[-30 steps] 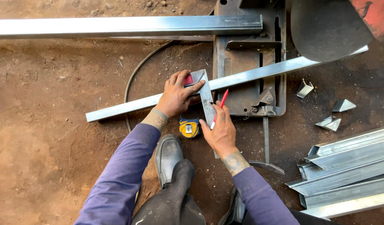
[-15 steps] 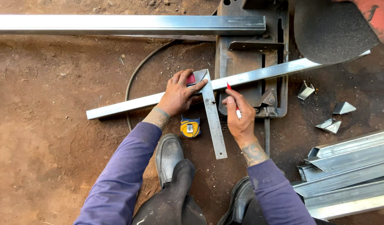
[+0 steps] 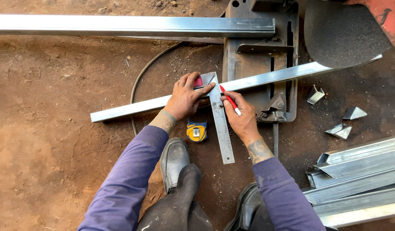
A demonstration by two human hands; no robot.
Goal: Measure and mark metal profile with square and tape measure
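The metal bar [image 3: 133, 109] I am working on lies slantwise on the dirt ground [image 3: 56, 162], its far end running across the base of the chop saw [image 3: 259, 64] and under the big grey cutting disc [image 3: 343, 32]. Across it I have laid a steel square [image 3: 221, 128], the long blade pointing back toward my knees and the head sitting on the bar. My left hand [image 3: 184, 97] presses flat over that head, fingers spread, pinning square and bar together. My right hand [image 3: 242, 115] is closed around a red pencil [image 3: 229, 100], its tip at the blade's edge right on the bar. So I judge this to be the marking step: the cut line is being drawn. The next stroke needs the square kept tight against the bar's edge and the pencil run snug along the blade.

A yellow tape measure [image 3: 196, 130] sits on the ground just beside the blade, near my black shoe [image 3: 174, 160]. A longer bar [image 3: 133, 25] lies across the top, small offcuts [image 3: 341, 128] lie to the right, and a stack of bars [image 3: 356, 179] lies at lower right.
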